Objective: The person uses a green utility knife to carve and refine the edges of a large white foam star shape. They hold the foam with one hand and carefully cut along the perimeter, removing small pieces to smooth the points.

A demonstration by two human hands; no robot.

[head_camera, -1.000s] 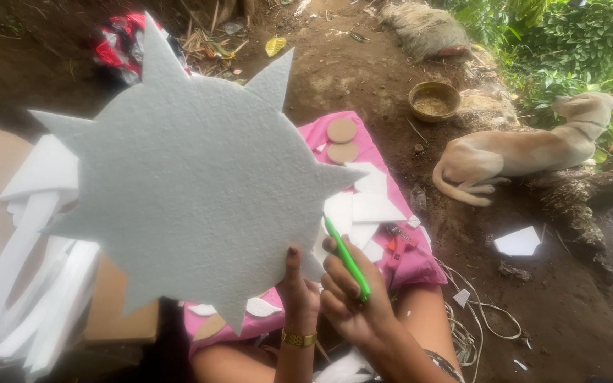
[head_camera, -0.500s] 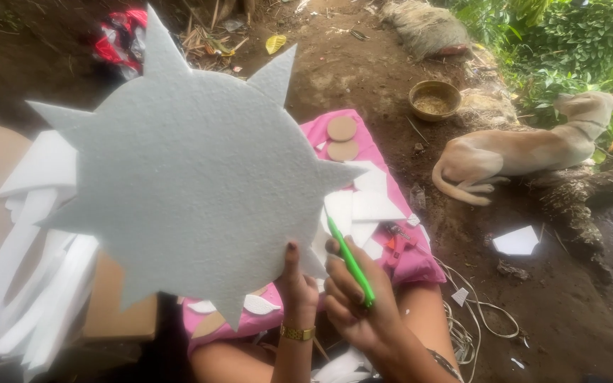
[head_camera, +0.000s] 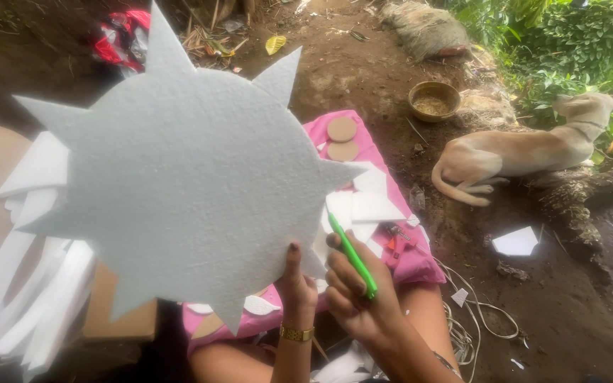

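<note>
Head view
Left hand [head_camera: 296,294]: raised at the lower edge of the foam star, thumb pressed flat on its face; the other fingers are hidden behind the sheet, pinching it from the back. A gold bracelet [head_camera: 297,333] sits on the wrist.
Foam star [head_camera: 179,174]: a large white foam sheet cut as a round disc with pointed spikes all around, held upright and tilted toward the camera, above the lap and covering much of the left side.
Right hand [head_camera: 360,298]: just right of the left hand, fingers clenched around a green cutter.
Green cutter [head_camera: 352,255]: slim, slanting up and left, its tip touching the star's lower right edge.
Pink cloth [head_camera: 406,259]: spread over the lap, carrying white foam scraps [head_camera: 370,206] and two round cardboard discs [head_camera: 341,130], one beside the other.
Foam strips [head_camera: 15,298]: piled at the left over brown cardboard.
Dog [head_camera: 526,149]: tan, lying on bare earth at the right, well apart from the hands.
Bowl [head_camera: 433,101]: round, brass-coloured, on the ground near the dog.
Cord [head_camera: 480,319]: white, looped on the ground by the right knee.
</note>
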